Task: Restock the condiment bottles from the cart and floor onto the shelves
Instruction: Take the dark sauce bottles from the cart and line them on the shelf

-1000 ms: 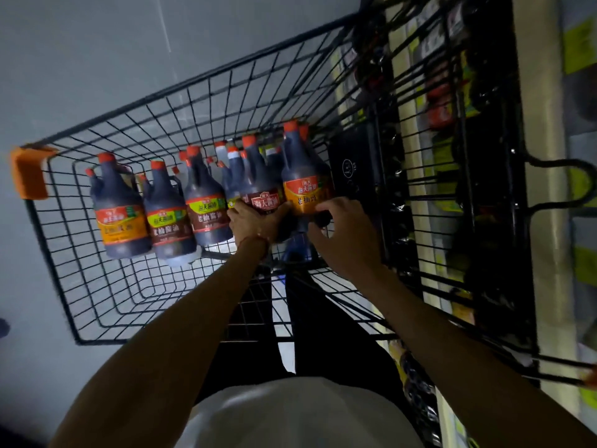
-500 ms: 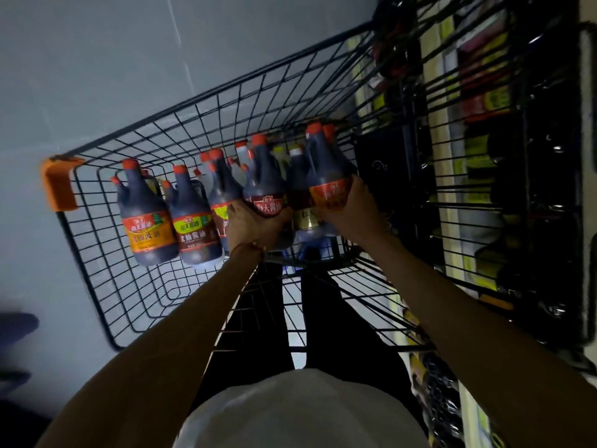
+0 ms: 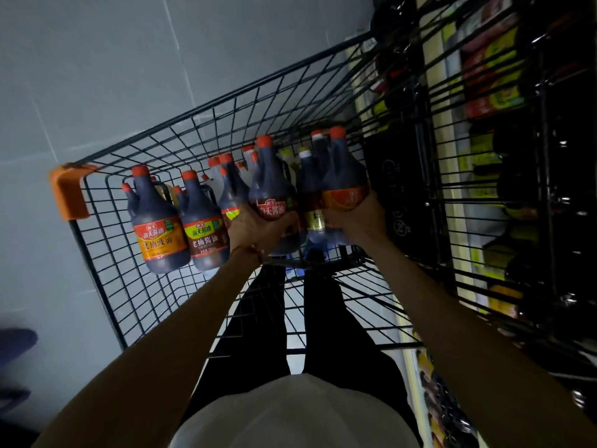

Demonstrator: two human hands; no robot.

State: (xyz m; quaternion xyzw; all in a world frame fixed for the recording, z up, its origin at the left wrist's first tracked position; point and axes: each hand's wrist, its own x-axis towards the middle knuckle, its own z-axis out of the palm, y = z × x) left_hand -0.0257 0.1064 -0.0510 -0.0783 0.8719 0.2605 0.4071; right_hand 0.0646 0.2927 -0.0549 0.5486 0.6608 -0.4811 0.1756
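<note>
Several dark soy sauce bottles with red caps stand in a black wire cart (image 3: 106, 260). My left hand (image 3: 255, 229) grips the lower body of a bottle with a dark red label (image 3: 271, 192). My right hand (image 3: 355, 218) grips a bottle with an orange label (image 3: 344, 176) at the right end of the row. Between them stands a slimmer bottle with a gold label (image 3: 311, 202). Two more bottles stand at the left, one with an orange label (image 3: 155, 227) and one with a green and brown label (image 3: 202, 227).
Store shelves (image 3: 491, 92) packed with dark bottles and coloured packets run along the right, seen through the cart's wire side. An orange corner guard (image 3: 68, 192) caps the cart's left corner. Grey tiled floor (image 3: 97, 76) lies to the left. My dark trousers show below the cart.
My right hand went from the front of the row to grip the orange-label bottle at the right. My left hand stayed on the dark-red-label bottle. The view drew closer.
</note>
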